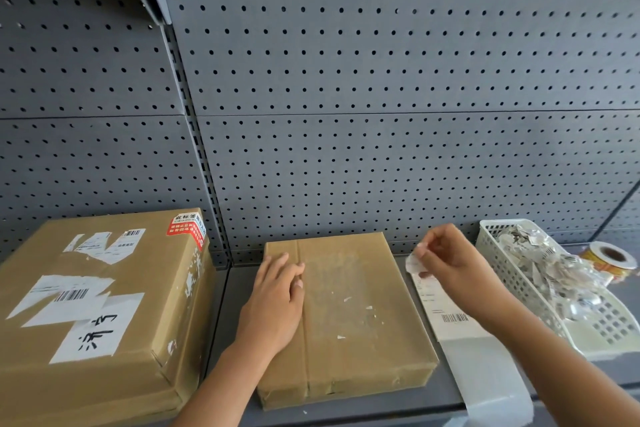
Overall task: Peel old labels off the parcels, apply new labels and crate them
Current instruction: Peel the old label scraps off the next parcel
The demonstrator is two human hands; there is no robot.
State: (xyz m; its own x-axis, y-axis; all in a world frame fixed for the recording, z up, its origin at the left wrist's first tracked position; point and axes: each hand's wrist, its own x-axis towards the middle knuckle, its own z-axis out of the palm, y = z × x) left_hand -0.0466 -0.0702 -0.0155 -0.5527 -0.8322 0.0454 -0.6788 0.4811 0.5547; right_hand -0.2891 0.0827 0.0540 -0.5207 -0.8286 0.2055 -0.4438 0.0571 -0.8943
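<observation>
A flat brown parcel (360, 319) lies on the grey shelf in the middle, its top showing only glue traces and a few paper flecks. My left hand (277, 302) rests flat on its left part, fingers straight. My right hand (450, 260) is raised to the right of the parcel and pinches a small torn scrap of label (415, 262) between thumb and fingers. Beneath that hand a strip of new labels (446, 312) with a barcode lies on the shelf, its backing hanging over the front edge. A larger parcel (97, 315) with torn old labels stands at the left.
A white perforated basket (509, 274) full of torn label scraps stands at the right. Behind it lies a roll of tape (609, 257). A grey pegboard wall (346, 115) closes off the back. The shelf's front edge (346, 412) runs just below the parcels.
</observation>
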